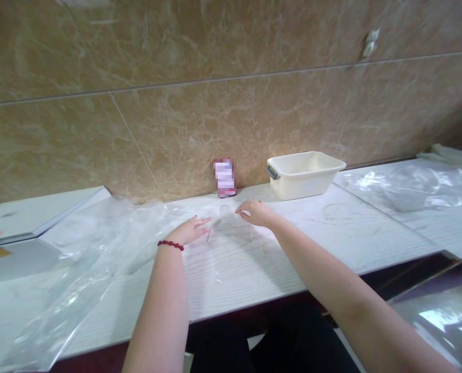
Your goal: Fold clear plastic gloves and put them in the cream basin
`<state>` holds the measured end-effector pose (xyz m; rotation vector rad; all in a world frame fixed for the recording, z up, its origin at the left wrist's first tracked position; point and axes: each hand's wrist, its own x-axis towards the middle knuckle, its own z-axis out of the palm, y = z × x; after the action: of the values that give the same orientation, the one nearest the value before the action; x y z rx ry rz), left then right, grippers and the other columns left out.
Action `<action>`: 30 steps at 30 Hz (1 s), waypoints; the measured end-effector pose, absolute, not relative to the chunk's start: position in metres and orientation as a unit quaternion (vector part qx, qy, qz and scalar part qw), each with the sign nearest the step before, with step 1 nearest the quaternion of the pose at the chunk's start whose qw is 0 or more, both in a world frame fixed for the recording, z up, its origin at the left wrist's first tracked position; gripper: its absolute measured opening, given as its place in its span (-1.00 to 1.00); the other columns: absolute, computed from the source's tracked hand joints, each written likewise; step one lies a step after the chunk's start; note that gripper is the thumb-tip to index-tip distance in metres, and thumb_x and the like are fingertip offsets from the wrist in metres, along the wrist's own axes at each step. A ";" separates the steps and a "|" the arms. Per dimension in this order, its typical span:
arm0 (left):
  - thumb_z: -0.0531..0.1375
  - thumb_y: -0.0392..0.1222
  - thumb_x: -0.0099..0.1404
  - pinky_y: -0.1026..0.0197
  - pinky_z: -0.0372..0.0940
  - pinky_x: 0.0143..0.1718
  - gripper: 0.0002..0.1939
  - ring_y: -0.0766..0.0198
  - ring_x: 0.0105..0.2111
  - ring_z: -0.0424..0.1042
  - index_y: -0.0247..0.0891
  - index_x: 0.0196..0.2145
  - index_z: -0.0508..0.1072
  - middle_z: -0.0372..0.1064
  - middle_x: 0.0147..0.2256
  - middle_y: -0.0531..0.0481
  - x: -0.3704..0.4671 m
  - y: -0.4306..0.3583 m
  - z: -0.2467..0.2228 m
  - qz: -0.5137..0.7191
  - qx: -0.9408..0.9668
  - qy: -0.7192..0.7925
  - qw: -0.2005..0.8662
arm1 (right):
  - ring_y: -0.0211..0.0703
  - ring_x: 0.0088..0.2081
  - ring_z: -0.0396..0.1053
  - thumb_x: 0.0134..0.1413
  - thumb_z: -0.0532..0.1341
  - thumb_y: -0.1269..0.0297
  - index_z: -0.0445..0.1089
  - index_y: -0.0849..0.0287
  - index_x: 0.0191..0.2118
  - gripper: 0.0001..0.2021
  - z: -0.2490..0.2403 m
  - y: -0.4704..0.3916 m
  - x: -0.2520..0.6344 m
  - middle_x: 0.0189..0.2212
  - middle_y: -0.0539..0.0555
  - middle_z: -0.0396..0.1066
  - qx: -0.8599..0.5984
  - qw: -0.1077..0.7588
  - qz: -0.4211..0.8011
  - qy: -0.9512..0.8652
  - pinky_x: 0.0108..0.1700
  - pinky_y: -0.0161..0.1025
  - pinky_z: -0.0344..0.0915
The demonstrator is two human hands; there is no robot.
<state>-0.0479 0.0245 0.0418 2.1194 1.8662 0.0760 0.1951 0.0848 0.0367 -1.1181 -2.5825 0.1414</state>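
My left hand [194, 229], with a red bead bracelet [171, 244] at the wrist, is low over the white wood-grain table [231, 290]. Its fingers are stretched out and apart, pointing right. Opposite it, my right hand [255, 212] is bent down, its fingers curled and the tips close together. A faint see-through piece [227, 210], perhaps clear plastic, lies between the two hands. Its outline is hard to make out, and whether my right fingertips grip it is unclear. Behind it, a phone-like red and white rectangle [225, 177] with a blurred face leans on the wall.
A cream plastic basin [303, 184] with a grey handle stands right of the rectangle, by the marble wall [200, 124]. Crumpled clear plastic sheeting [110, 248] spreads over the left side, beside a white box [40, 212]. More clear plastic [417, 184] lies at far right.
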 end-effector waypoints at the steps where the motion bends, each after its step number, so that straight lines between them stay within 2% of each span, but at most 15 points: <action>1: -0.08 0.14 0.10 0.15 -0.07 0.01 -0.44 0.10 0.05 0.04 -0.08 0.04 0.13 -0.08 0.11 -0.07 -0.048 0.025 0.041 0.033 0.743 0.651 0.152 | -0.16 -0.14 0.21 0.03 -0.06 0.27 0.32 0.05 -0.19 -0.72 0.041 0.083 0.197 -0.16 0.01 0.30 -0.400 0.172 0.046 -0.899 -0.21 -0.21 0.08; 4: -0.07 0.06 0.12 0.17 -0.04 0.01 -0.49 0.16 0.04 0.06 -0.12 0.01 0.18 0.07 0.05 -0.05 -0.050 0.028 0.038 0.054 0.764 0.629 0.131 | -0.17 -0.17 0.22 0.02 -0.04 0.29 0.34 0.10 -0.23 -0.73 0.056 0.063 0.202 -0.20 0.06 0.31 -0.404 0.158 0.033 -0.901 -0.21 -0.25 0.08; 6: -0.07 0.01 0.13 0.20 -0.04 0.01 -0.51 0.20 0.04 0.07 -0.16 0.01 0.19 0.14 0.01 -0.05 -0.051 0.031 0.035 0.074 0.781 0.610 0.112 | -0.16 -0.21 0.24 -0.01 0.00 0.28 0.38 0.14 -0.28 -0.76 0.062 0.037 0.207 -0.25 0.11 0.32 -0.387 0.103 0.017 -0.916 -0.21 -0.25 0.08; 9: -0.06 -0.05 0.14 0.23 -0.04 0.02 -0.52 0.22 0.04 0.06 -0.23 0.01 0.20 0.17 0.00 -0.06 -0.051 0.034 0.034 0.103 0.791 0.597 0.089 | -0.12 -0.26 0.25 -0.08 0.09 0.22 0.38 0.11 -0.31 -0.79 0.059 -0.008 0.216 -0.30 0.11 0.34 -0.346 0.021 -0.010 -0.938 -0.23 -0.19 0.08; 11: -0.06 -0.07 0.14 0.22 -0.04 0.02 -0.53 0.23 0.03 0.08 -0.24 -0.01 0.22 0.17 0.00 -0.05 -0.047 0.034 0.036 0.122 0.790 0.596 0.075 | -0.08 -0.26 0.24 -0.11 0.12 0.21 0.37 0.13 -0.30 -0.79 0.051 -0.032 0.221 -0.32 0.13 0.34 -0.336 0.003 -0.050 -0.941 -0.26 -0.15 0.08; 16: -0.07 -0.08 0.16 0.23 -0.02 0.03 -0.57 0.25 -0.01 0.13 -0.29 -0.06 0.28 0.21 -0.04 -0.07 -0.025 0.025 0.048 0.192 0.787 0.585 0.038 | -0.10 -0.27 0.21 -0.03 0.05 0.36 0.35 0.19 -0.38 -0.85 0.030 -0.049 0.226 -0.34 0.14 0.34 -0.328 0.028 -0.104 -0.938 -0.29 -0.15 0.05; 21: -0.08 -0.01 0.18 0.17 -0.01 0.03 -0.57 0.26 -0.01 0.13 -0.24 -0.06 0.26 0.20 -0.04 -0.05 0.000 -0.029 0.060 0.234 0.799 0.548 0.078 | -0.13 -0.28 0.21 -0.01 0.01 0.39 0.33 0.23 -0.39 -0.84 0.028 -0.049 0.226 -0.39 0.14 0.34 -0.334 0.063 -0.108 -0.934 -0.26 -0.16 0.02; 24: 0.11 0.06 0.01 0.10 -0.05 0.05 -0.37 0.18 0.05 0.03 -0.17 0.03 0.13 0.07 0.05 -0.05 0.008 -0.075 0.053 0.188 0.840 0.486 0.149 | -0.17 -0.28 0.21 0.00 0.00 0.35 0.34 0.23 -0.39 -0.82 0.035 -0.060 0.226 -0.37 0.12 0.34 -0.354 0.111 -0.069 -0.926 -0.23 -0.19 0.02; 26: 0.20 0.06 -0.11 -0.01 -0.15 0.07 -0.24 0.10 0.08 -0.06 -0.13 0.06 0.08 0.02 0.08 -0.07 0.011 -0.099 0.041 0.159 0.851 0.475 0.156 | -0.20 -0.27 0.22 -0.02 0.01 0.37 0.34 0.22 -0.38 -0.83 0.039 -0.071 0.227 -0.37 0.10 0.34 -0.360 0.146 -0.033 -0.921 -0.21 -0.22 0.02; 28: 0.19 -0.01 -0.05 -0.05 -0.20 0.08 -0.33 0.12 0.07 -0.03 -0.11 0.03 0.11 0.06 0.06 -0.05 0.013 -0.113 0.027 0.171 0.836 0.504 0.135 | -0.22 -0.27 0.23 -0.03 0.02 0.38 0.34 0.20 -0.38 -0.84 0.042 -0.082 0.229 -0.37 0.07 0.34 -0.354 0.177 0.006 -0.918 -0.19 -0.24 0.04; 30: 0.08 -0.14 0.09 0.00 -0.18 0.09 -0.62 0.20 0.02 0.09 -0.13 -0.09 0.27 0.19 -0.02 -0.02 0.014 -0.120 0.016 0.199 0.817 0.528 0.122 | -0.25 -0.26 0.24 -0.01 0.01 0.36 0.33 0.18 -0.37 -0.84 0.045 -0.091 0.236 -0.37 0.05 0.35 -0.324 0.200 0.052 -0.923 -0.16 -0.25 0.05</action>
<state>0.0139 -0.1201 0.0160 2.3833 1.5407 0.5806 0.2360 -0.0911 0.0447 -0.9069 -2.5796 0.1445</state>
